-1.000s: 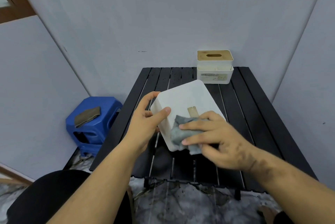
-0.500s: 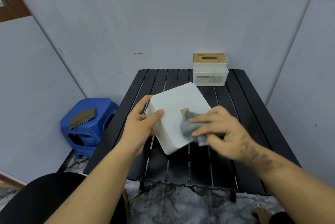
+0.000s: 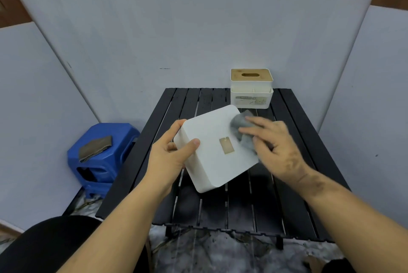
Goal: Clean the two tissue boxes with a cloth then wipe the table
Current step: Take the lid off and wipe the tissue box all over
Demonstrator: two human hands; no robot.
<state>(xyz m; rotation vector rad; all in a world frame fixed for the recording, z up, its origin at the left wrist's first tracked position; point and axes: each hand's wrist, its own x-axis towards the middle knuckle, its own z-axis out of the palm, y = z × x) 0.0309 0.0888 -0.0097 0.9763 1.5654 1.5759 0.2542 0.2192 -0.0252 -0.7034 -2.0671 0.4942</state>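
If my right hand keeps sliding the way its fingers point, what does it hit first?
The right hand points up-left across the held white tissue box. Past that box's far edge, only bare black table shows, though depth is unclear.

the held tissue box looks smooth matt white plastic, the cloth soft grey fabric, the far tissue box wood-lidded, the slatted table matt black, the stool glossy blue plastic.

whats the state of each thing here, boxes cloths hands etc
white tissue box: lifted, tilted, plain face toward the camera
left hand: gripping the box's left edge
grey cloth: bunched, pressed on the box's far right corner
right hand: holding the cloth, blurred
second tissue box: upright at the table's back, wooden lid on
table: black, slatted
folded cloth: lying on the blue stool
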